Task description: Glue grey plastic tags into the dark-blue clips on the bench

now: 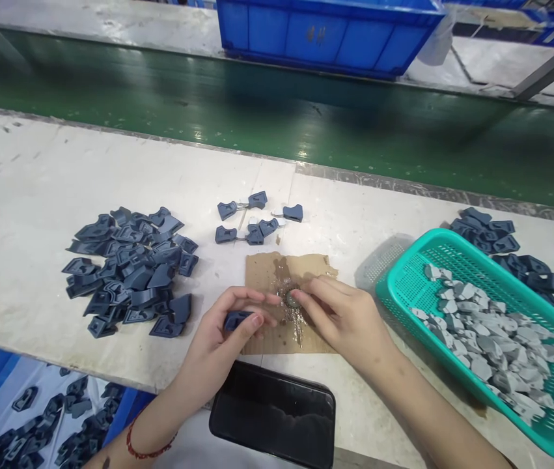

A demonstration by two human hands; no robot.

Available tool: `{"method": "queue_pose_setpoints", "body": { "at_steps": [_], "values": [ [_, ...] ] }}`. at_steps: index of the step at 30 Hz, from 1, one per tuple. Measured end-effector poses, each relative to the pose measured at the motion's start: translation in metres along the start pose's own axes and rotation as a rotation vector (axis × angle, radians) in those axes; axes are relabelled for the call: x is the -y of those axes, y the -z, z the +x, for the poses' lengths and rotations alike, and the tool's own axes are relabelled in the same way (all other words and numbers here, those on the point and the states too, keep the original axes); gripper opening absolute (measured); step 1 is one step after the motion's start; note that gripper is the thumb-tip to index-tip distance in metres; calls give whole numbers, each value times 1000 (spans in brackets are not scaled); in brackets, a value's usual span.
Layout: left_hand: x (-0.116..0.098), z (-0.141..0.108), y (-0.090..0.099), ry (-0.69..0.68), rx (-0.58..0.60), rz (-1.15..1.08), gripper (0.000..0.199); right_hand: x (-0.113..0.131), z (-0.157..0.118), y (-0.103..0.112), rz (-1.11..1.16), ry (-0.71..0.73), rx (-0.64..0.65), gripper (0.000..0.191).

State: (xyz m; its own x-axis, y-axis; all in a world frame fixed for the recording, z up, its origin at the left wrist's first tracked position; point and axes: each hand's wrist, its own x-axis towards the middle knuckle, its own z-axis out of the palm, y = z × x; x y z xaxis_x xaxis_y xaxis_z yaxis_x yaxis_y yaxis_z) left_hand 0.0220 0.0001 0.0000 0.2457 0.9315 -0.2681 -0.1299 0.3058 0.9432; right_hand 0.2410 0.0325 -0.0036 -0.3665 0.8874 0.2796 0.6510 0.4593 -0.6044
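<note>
My left hand (230, 332) is closed round a dark blue plastic part (237, 319), its fingertips reaching over a piece of brown cardboard (262, 270). Between thumb and fingers, my right hand (340, 306) pinches a small greyish piece (292, 298), partly hidden, at a wet, shiny patch on the cardboard. Just beyond the cardboard lie several dark blue parts (263, 228), some with light grey pieces or thin metal bits attached. To the left is a large heap of dark blue parts (135, 267).
At right, a green plastic basket (398, 293) holds many light grey pieces (491, 339). More blue parts (486, 231) lie behind it. A black phone (274, 413) sits at the near table edge. Lower left is a blue bin with parts (47, 423). A green conveyor belt (159, 98) and blue crate (325, 36) are beyond.
</note>
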Motion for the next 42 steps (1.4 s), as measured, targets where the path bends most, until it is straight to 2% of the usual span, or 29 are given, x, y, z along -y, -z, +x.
{"method": "queue_pose_setpoints", "body": {
  "at_steps": [4,8,12,14,19,23,27,30,34,37,42],
  "values": [
    [1,-1,1,-23,104,106,17,0,0,0,19,-21,-13,26],
    [5,-5,3,-62,121,203,16,1,0,0,90,-97,-37,31],
    [9,-8,3,-120,126,216,20,2,-1,1,363,-333,-97,27],
    [9,-7,2,-125,102,189,15,2,-1,1,522,-433,-106,26],
    [4,-2,1,-15,18,86,8,3,1,0,793,-538,-113,30],
    [0,-1,1,5,-20,71,15,6,0,-2,893,-549,-124,31],
    [1,-2,-1,28,93,18,37,13,-3,-4,923,-511,-130,28],
    [1,-2,-3,71,140,60,29,20,-3,-5,943,-491,-116,24],
    [1,0,-4,94,153,260,17,27,-4,-6,957,-461,-55,21],
    [0,1,-4,76,174,343,17,29,-4,-5,927,-443,13,21],
    [-5,1,-5,93,190,357,24,30,-3,-3,852,-430,75,19]
  ]
}}
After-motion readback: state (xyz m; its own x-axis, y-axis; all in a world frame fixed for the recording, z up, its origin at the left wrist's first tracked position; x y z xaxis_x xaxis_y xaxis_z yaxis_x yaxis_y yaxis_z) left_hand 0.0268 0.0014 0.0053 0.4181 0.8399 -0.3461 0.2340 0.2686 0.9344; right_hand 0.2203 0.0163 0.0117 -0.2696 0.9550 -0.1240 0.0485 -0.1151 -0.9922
